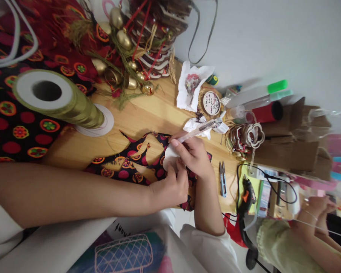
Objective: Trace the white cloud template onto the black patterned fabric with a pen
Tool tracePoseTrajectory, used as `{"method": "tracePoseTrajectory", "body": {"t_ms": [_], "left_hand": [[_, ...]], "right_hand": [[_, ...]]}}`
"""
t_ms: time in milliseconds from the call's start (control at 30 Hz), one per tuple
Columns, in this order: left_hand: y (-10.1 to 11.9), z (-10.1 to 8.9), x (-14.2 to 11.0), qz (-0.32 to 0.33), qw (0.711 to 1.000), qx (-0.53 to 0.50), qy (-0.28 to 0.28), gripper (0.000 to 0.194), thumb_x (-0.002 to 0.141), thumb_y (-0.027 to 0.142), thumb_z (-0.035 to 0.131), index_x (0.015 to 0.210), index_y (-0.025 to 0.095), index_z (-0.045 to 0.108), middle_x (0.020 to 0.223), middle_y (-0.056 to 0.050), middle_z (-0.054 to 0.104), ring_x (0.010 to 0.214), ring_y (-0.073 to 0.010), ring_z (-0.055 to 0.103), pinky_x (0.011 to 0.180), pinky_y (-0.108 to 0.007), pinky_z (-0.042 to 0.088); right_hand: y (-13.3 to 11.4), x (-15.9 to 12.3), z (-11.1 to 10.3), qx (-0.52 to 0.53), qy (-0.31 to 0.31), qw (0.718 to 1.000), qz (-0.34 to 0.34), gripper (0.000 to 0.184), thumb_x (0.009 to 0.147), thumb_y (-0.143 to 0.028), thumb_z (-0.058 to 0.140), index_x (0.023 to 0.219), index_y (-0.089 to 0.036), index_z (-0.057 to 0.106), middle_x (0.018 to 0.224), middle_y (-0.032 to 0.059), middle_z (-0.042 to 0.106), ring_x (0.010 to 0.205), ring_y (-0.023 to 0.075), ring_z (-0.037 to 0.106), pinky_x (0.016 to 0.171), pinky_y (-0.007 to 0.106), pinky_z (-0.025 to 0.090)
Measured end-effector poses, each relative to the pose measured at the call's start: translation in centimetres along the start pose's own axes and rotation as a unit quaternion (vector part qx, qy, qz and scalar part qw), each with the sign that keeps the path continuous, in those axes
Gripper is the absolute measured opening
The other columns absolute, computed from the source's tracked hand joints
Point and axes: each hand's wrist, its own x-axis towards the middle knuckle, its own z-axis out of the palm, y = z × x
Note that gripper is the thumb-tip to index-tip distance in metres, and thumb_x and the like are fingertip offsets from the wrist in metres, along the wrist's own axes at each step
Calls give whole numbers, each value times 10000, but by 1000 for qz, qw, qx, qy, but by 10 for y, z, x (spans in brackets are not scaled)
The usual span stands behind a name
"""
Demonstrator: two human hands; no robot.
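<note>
My right hand (194,153) is closed around a clear-barrelled pen (197,131), which points up and to the right. Its thumb also lies against a small white scalloped piece (169,154). Curled fingers of my left hand (173,184) pinch the lower edge of that white piece. Beneath both hands spreads a dark patterned fabric (123,174) with several holes cut out of it, the wooden table showing through. Small thread snips (222,179) lie to the right of my right wrist.
A large spool of olive ribbon (82,106) stands at left by more patterned cloth (19,129). Gold bells (124,40) and ornaments sit behind. At right are cardboard boxes (290,155) and a black hot glue gun (246,195) with its cord. Another person's hands (318,208) show far right.
</note>
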Motion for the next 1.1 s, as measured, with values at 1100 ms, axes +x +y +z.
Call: {"method": "tracePoseTrajectory", "body": {"t_ms": [1100], "left_hand": [[3, 0, -1, -2, 1000, 21, -13, 346, 833, 130, 465, 1011, -34, 712, 1058, -264, 707, 949, -314, 700, 696, -401, 608]], "right_hand": [[0, 0, -14, -72, 65, 993, 68, 319, 937, -365, 520, 666, -196, 522, 537, -50, 442, 491, 83, 371, 494, 236, 319]]}}
